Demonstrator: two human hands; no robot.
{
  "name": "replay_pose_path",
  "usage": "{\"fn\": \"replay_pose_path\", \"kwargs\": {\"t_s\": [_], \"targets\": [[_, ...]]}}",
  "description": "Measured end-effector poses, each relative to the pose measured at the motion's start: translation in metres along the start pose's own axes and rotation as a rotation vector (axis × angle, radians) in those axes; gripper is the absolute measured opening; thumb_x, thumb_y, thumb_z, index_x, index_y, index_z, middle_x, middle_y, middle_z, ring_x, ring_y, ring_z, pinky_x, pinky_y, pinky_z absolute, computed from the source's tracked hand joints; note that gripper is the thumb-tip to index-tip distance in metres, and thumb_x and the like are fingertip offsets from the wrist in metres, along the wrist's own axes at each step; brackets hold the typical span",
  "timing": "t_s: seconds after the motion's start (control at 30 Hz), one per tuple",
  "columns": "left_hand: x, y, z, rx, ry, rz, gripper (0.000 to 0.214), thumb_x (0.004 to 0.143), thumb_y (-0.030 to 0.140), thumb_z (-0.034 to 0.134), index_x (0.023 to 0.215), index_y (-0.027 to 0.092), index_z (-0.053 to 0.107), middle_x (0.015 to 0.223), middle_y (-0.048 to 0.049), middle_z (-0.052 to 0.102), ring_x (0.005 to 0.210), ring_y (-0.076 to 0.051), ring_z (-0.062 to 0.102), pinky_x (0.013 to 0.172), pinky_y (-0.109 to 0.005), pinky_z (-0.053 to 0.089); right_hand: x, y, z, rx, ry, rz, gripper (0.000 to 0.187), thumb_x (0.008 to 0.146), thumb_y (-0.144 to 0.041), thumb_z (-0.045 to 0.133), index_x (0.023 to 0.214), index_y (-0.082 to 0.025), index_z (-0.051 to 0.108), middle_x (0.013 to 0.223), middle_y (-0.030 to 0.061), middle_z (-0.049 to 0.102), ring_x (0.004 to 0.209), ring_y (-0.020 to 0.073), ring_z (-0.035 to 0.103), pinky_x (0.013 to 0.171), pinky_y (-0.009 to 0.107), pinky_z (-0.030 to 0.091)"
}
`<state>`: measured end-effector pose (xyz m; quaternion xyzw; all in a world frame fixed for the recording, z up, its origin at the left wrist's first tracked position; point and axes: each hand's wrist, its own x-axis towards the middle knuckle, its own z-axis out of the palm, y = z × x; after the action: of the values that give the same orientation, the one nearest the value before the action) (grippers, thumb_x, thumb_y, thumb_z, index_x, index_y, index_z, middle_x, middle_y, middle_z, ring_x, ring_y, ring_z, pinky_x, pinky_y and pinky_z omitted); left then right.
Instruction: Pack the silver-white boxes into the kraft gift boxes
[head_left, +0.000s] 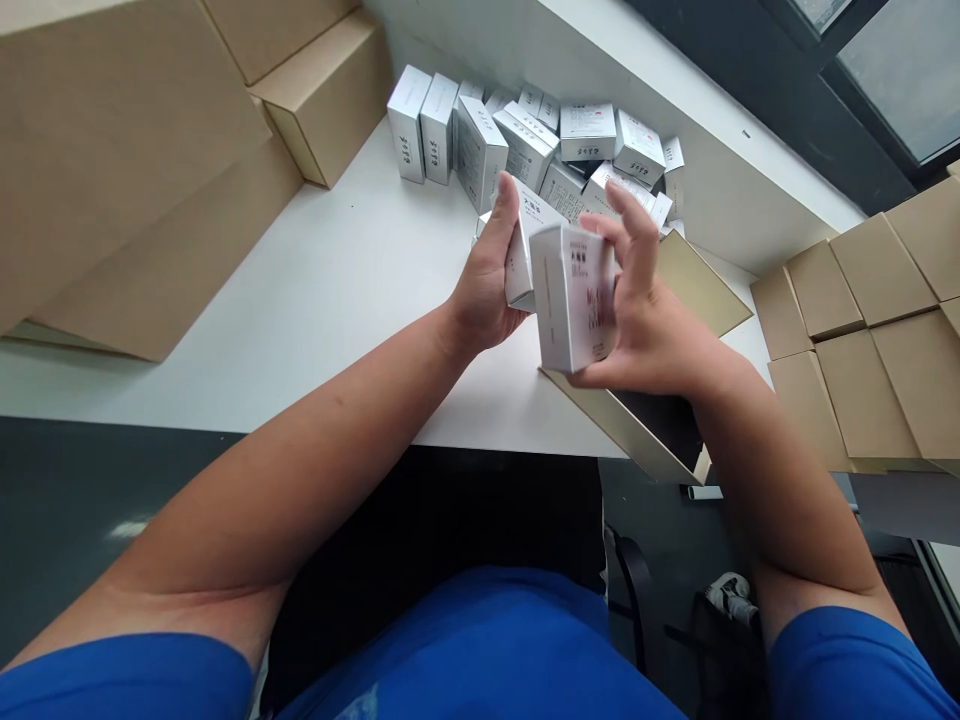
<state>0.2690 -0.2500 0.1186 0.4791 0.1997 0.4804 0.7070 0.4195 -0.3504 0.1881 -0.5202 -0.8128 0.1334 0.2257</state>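
Note:
My left hand [491,270] is closed around a small white printed carton [531,212], thumb along its near left edge. In front of it and slightly lower, my right hand [649,310] grips a second white carton [574,300] by its sides, the thumb beneath and fingers partly raised. Dark and reddish print shows on this carton's face. Both cartons are held above the table, and the right one overlaps the left in view. Under my right forearm lies an open cardboard box [622,425] with a dark inside, its flap [697,285] standing out behind my wrist.
Several white cartons [480,150] stand and lie in a jumbled group along the wall at the back of the white table [375,290]. Large brown boxes [135,150] fill the left side. Stacked brown boxes [862,330] rise at the right. A chair [634,590] stands below the table edge.

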Motion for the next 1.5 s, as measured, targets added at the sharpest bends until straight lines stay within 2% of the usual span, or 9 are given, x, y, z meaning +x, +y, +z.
{"fn": "replay_pose_path", "kwargs": {"t_s": [0.2, 0.3, 0.6, 0.9, 1.0, 1.17, 1.33, 1.4, 1.5], "targets": [[-0.005, 0.0, 0.002, 0.006, -0.078, -0.032, 0.073, 0.106, 0.082, 0.026, 0.144, 0.028, 0.058, 0.122, -0.0074, 0.07, 0.143, -0.043, 0.064, 0.101, -0.056, 0.066, 0.021, 0.015, -0.014, -0.052, -0.013, 0.048, 0.117, 0.063, -0.069, 0.097, 0.156, -0.031, 0.037, 0.155, 0.017, 0.051, 0.142, 0.0443, 0.055, 0.105, 0.063, 0.061], [-0.004, -0.001, 0.003, 0.039, -0.13, -0.06, 0.074, 0.105, 0.084, 0.027, 0.143, 0.03, 0.059, 0.127, -0.0066, 0.07, 0.146, -0.045, 0.06, 0.102, -0.06, 0.065, 0.027, 0.019, -0.018, -0.106, -0.021, 0.038, 0.109, 0.063, -0.071, 0.095, 0.149, -0.029, 0.045, 0.149, 0.016, 0.056, 0.136, 0.0438, 0.059, 0.105, 0.065, 0.059], [-0.008, 0.003, 0.005, -0.007, -0.218, -0.067, 0.079, 0.101, 0.089, 0.03, 0.139, 0.029, 0.063, 0.135, -0.0067, 0.072, 0.148, -0.046, 0.059, 0.102, -0.061, 0.067, 0.029, 0.025, -0.016, -0.236, -0.107, -0.034, 0.117, 0.071, -0.052, 0.091, 0.163, -0.027, 0.023, 0.156, 0.0186, 0.044, 0.144, 0.0453, 0.047, 0.122, 0.069, 0.043], [-0.011, -0.003, 0.001, -0.002, -0.261, -0.154, 0.078, 0.094, 0.091, 0.051, 0.147, 0.034, 0.06, 0.134, -0.0055, 0.075, 0.136, -0.044, 0.068, 0.093, -0.055, 0.069, 0.004, 0.023, -0.022, -0.205, -0.051, 0.0, 0.115, 0.073, -0.058, 0.088, 0.162, -0.029, 0.02, 0.15, 0.0164, 0.049, 0.134, 0.0409, 0.054, 0.109, 0.065, 0.053], [-0.009, 0.004, -0.001, 0.0, -0.278, -0.171, 0.084, 0.09, 0.091, 0.055, 0.146, 0.028, 0.062, 0.13, -0.0102, 0.077, 0.132, -0.042, 0.071, 0.096, -0.053, 0.068, -0.014, 0.025, -0.034, -0.211, -0.032, 0.001, 0.115, 0.072, -0.059, 0.088, 0.161, -0.032, 0.02, 0.149, 0.0147, 0.049, 0.132, 0.0402, 0.056, 0.109, 0.065, 0.053], [0.004, 0.015, -0.014, 0.048, -0.041, -0.098, 0.081, 0.093, 0.088, 0.048, 0.133, 0.02, 0.065, 0.126, -0.0164, 0.077, 0.128, -0.036, 0.071, 0.096, -0.046, 0.065, -0.061, 0.04, -0.06, -0.366, -0.054, 0.088, 0.109, 0.073, -0.047, 0.084, 0.161, -0.027, 0.023, 0.142, 0.0164, 0.053, 0.126, 0.0404, 0.06, 0.105, 0.061, 0.056], [0.025, -0.007, -0.031, 0.28, 0.273, 0.141, 0.047, 0.093, 0.069, 0.065, 0.111, 0.025, 0.062, 0.12, -0.0107, 0.073, 0.132, -0.033, 0.065, 0.11, -0.049, 0.057, -0.103, 0.043, -0.073, -0.632, -0.309, -0.014, 0.094, 0.067, -0.031, 0.076, 0.151, -0.013, 0.038, 0.129, 0.0225, 0.06, 0.116, 0.0439, 0.062, 0.098, 0.061, 0.057], [0.029, -0.016, -0.037, 0.411, 0.318, 0.241, 0.044, 0.086, 0.06, 0.078, 0.11, 0.028, 0.061, 0.126, -0.0093, 0.07, 0.143, -0.035, 0.055, 0.122, -0.054, 0.048, -0.109, 0.039, -0.073, -0.697, -0.368, -0.063, 0.094, 0.064, -0.023, 0.071, 0.151, -0.012, 0.038, 0.128, 0.0231, 0.061, 0.115, 0.0431, 0.062, 0.098, 0.06, 0.057], [0.032, -0.025, -0.045, 0.605, 0.289, 0.264, 0.059, 0.07, 0.051, 0.092, 0.117, 0.034, 0.061, 0.145, -0.0064, 0.061, 0.16, -0.038, 0.03, 0.135, -0.061, 0.029, -0.109, 0.037, -0.066, -0.736, -0.389, -0.159, 0.095, 0.062, -0.013, 0.066, 0.153, -0.009, 0.037, 0.132, 0.0251, 0.061, 0.121, 0.0429, 0.059, 0.102, 0.06, 0.057]]}}
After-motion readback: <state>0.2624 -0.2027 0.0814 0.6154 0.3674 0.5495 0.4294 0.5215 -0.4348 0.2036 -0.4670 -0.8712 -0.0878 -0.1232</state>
